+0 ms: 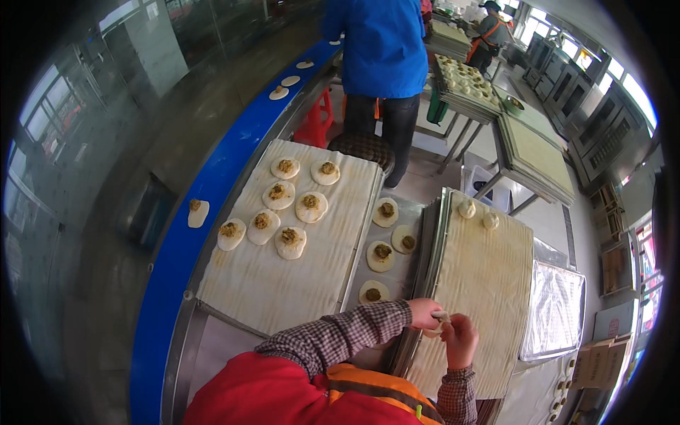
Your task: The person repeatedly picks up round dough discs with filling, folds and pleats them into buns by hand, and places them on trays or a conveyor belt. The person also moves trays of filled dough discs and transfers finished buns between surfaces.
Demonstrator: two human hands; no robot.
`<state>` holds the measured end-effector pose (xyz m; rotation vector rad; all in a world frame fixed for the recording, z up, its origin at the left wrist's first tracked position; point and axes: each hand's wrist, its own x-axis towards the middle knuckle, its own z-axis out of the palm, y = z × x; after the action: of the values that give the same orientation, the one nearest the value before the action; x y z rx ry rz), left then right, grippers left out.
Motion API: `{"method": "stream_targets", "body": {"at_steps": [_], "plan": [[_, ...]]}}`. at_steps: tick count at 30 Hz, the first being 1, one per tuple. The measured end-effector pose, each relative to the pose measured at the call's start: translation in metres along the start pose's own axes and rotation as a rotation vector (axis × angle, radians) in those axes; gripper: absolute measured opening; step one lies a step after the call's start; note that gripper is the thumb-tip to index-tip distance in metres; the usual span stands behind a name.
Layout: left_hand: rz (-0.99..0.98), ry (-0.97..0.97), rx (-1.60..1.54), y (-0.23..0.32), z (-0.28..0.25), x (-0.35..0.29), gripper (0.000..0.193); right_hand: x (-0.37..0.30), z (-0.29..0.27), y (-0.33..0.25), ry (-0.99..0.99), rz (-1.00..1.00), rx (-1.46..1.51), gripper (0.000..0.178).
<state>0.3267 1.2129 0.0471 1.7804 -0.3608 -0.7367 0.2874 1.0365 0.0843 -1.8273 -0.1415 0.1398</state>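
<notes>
Dough (440,316) held; cartons (599,364) bear print.

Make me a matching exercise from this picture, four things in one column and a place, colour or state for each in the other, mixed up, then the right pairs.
Things
1. Belt
2. Piece of dough
3. Dough rounds on the left cloth
4. Pair of buns

Place, colour or state
A. At the far end of the right cloth
B. Between the left hand and the right hand
C. Blue
D. Flat, topped with brownish filling

Pairs: 1-C, 2-B, 3-D, 4-A
</notes>
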Motion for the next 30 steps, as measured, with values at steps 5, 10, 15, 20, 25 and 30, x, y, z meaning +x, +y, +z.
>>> {"method": "stream_targets", "body": {"at_steps": [5,10,15,20,25,30], "plan": [[0.117,-0.071,-0.097,0.001,-0.014,0.011,0.036,0.007,-0.002,-0.002,-0.028,-0.015,-0.192,0.006],[0.004,0.056,-0.745,0.002,-0.003,0.007,0.04,0.015,-0.002,-0.008,0.074,0.089,0.263,0.003],[-0.066,0.181,-0.376,0.004,0.005,0.019,0.029,0.027,-0.011,0.005,-0.015,-0.307,-0.559,0.011],[-0.119,0.151,-0.255,0.019,0.019,0.056,0.025,0.038,-0.042,0.032,0.006,-0.023,-0.005,0.024],[0.109,0.328,-0.315,0.032,0.028,0.087,0.046,0.07,-0.11,0.069,0.112,-0.042,-0.291,0.016],[0.64,0.664,-0.801,-0.026,-0.052,-0.058,0.023,0.098,-0.159,0.128,0.16,0.221,-0.325,0.026]]}}
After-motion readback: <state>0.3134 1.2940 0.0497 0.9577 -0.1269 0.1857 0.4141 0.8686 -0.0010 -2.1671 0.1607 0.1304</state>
